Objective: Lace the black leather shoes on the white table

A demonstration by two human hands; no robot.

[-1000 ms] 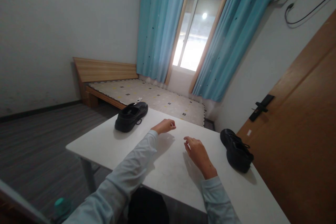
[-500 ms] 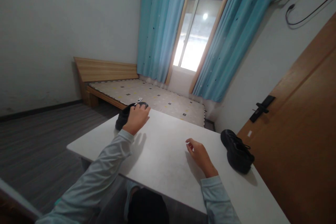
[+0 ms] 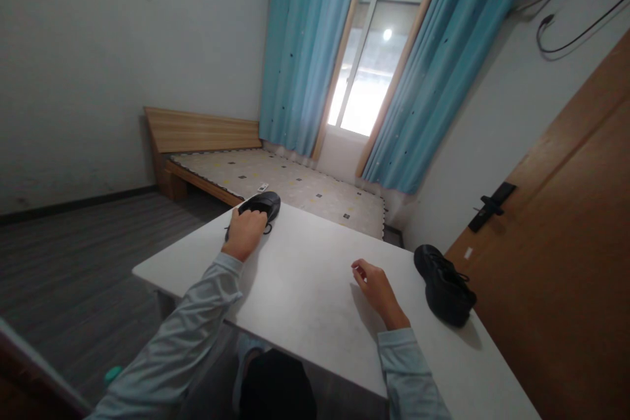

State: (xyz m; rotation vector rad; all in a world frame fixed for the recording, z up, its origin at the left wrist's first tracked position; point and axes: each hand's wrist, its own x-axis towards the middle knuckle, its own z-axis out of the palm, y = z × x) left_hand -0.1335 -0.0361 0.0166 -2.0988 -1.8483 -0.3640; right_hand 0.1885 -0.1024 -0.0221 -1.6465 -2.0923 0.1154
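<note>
The left hand [image 3: 246, 231] lies over the left shoe [image 3: 270, 202], fingers bent at its opening; whether they pinch it, I cannot tell. The right hand [image 3: 375, 284] is half curled with nothing visible in it, over the middle of the surface [image 3: 305, 275]. The left shoe sits at the surface's far left, close to the edge, so a push outward could tip it off. A loose hold on its rim could let it slip or twist, and the lace loop [image 3: 268, 228] beside the fingers could snag. The shoe looks black all over, sole down, its near part hidden by the hand. The right shoe [image 3: 445, 287], also black and laced, rests by the right edge, where a knock could send it over. The bed [image 3: 315, 191] stands beyond.
</note>
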